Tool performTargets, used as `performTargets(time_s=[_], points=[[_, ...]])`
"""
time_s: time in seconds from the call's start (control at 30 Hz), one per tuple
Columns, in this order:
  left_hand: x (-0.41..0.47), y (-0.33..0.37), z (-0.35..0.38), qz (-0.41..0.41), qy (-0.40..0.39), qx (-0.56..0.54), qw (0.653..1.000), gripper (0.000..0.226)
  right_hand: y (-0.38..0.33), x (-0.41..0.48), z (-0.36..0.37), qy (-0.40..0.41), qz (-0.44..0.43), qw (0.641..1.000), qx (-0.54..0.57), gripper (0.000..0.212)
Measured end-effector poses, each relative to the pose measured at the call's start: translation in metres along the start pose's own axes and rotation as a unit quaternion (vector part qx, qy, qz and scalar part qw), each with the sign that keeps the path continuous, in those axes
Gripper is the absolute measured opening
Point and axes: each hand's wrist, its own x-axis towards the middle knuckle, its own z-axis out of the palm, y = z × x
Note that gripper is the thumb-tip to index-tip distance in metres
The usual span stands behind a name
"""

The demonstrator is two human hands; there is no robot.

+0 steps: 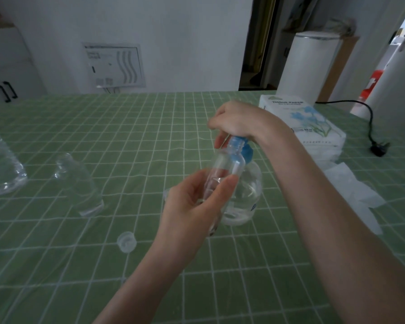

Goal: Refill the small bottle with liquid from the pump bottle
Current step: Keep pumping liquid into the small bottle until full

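Observation:
My left hand grips a small clear bottle, tilted with its open neck up against the blue pump head. The pump bottle, round and clear with liquid inside, stands on the green checked tablecloth just behind the small bottle. My right hand rests on top of the blue pump head with its fingers curled down over it; most of the pump top is hidden under the palm. A small clear cap lies on the cloth to the left of my left wrist.
Another clear small bottle stands at the left, and a large clear water bottle is at the far left edge. A tissue pack and loose tissues lie at the right, with a black cable and plug beyond.

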Motion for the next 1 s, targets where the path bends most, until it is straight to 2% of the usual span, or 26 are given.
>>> performTargets(time_s=[0.2, 0.3, 0.47, 0.6, 1.0], points=[[-0.002, -0.003, -0.001, -0.005, 0.005, 0.018, 1.0, 0.024, 0.004, -0.002, 0.006, -0.006, 0.0, 1.0, 0.015, 0.035], [-0.001, -0.001, 0.0, -0.002, 0.002, 0.012, 1.0, 0.029, 0.002, -0.003, 0.002, 0.006, -0.014, 1.0, 0.02, 0.034], [-0.001, 0.003, 0.001, 0.001, -0.003, -0.007, 1.0, 0.025, -0.003, -0.003, -0.006, 0.034, -0.03, 0.999, 0.016, 0.033], [0.0, 0.004, 0.002, -0.006, 0.0, -0.016, 1.0, 0.02, -0.003, -0.003, -0.003, 0.023, -0.022, 0.999, 0.015, 0.04], [-0.001, -0.004, 0.0, -0.001, 0.011, 0.014, 1.0, 0.028, 0.003, -0.003, 0.002, 0.007, -0.008, 1.0, 0.002, 0.037]])
